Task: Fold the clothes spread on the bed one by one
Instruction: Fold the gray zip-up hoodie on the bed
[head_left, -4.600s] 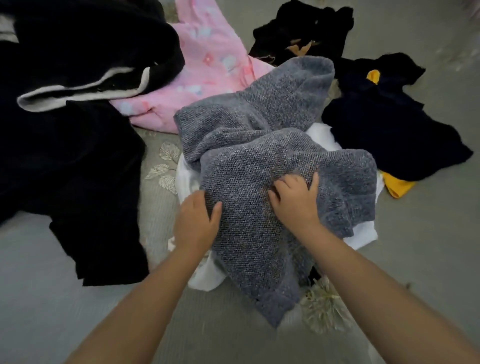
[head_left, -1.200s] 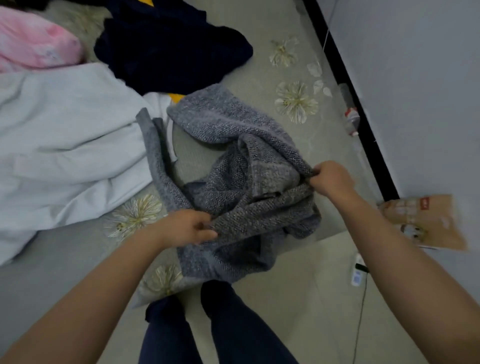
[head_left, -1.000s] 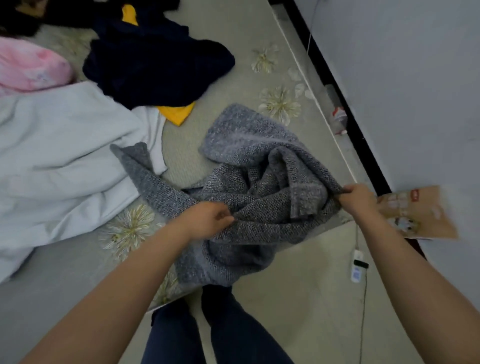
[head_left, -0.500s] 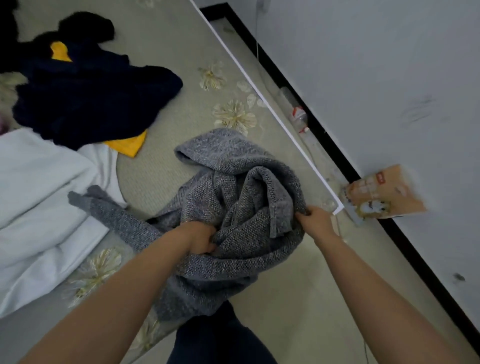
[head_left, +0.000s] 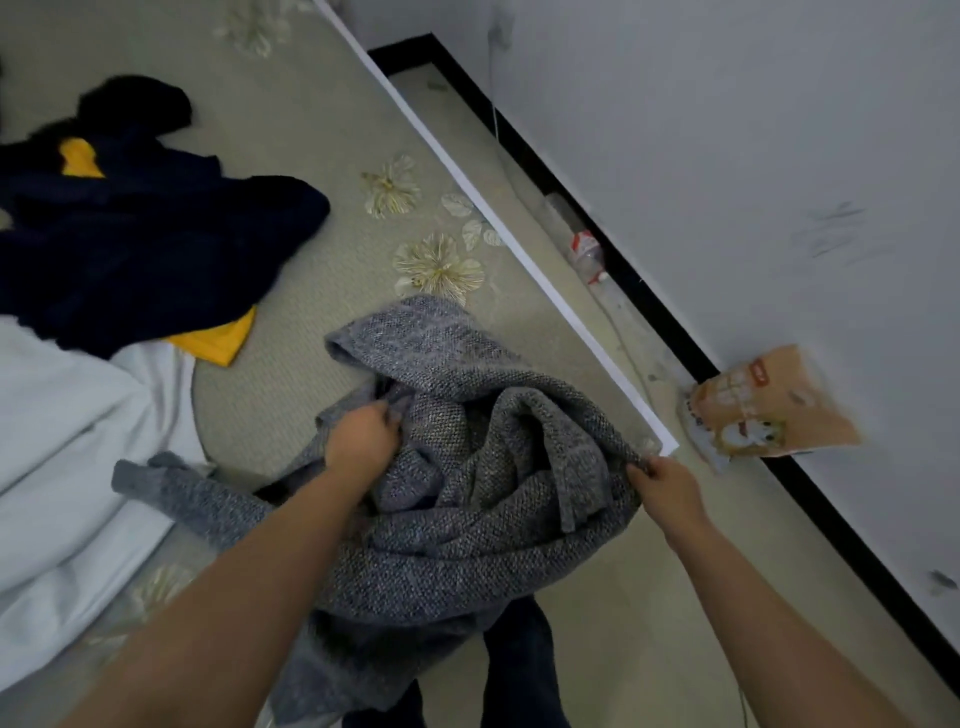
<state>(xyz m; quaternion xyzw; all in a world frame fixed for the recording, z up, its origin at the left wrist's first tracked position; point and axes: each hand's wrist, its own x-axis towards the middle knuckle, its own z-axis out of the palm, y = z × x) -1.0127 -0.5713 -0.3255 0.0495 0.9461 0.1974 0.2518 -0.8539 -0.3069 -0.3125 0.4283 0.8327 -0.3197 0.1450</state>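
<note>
A grey knit sweater (head_left: 467, 499) lies bunched at the near corner of the bed (head_left: 311, 156), partly hanging over the edge. My left hand (head_left: 361, 439) grips a fold near its middle, fingers buried in the fabric. My right hand (head_left: 662, 486) pinches its right edge just past the bed's corner. One grey sleeve (head_left: 176, 491) trails to the left across the bedspread.
A navy garment with yellow trim (head_left: 140, 244) lies at the far left, and a white garment (head_left: 67, 467) lies beside the sleeve. On the floor by the wall stand a brown paper bag (head_left: 763, 410) and a plastic bottle (head_left: 587, 254). My legs show below the sweater.
My left hand has reached further up into the sweater and taken a new fold. My right hand keeps hold of the edge. The view has swung towards the bed corner and wall.
</note>
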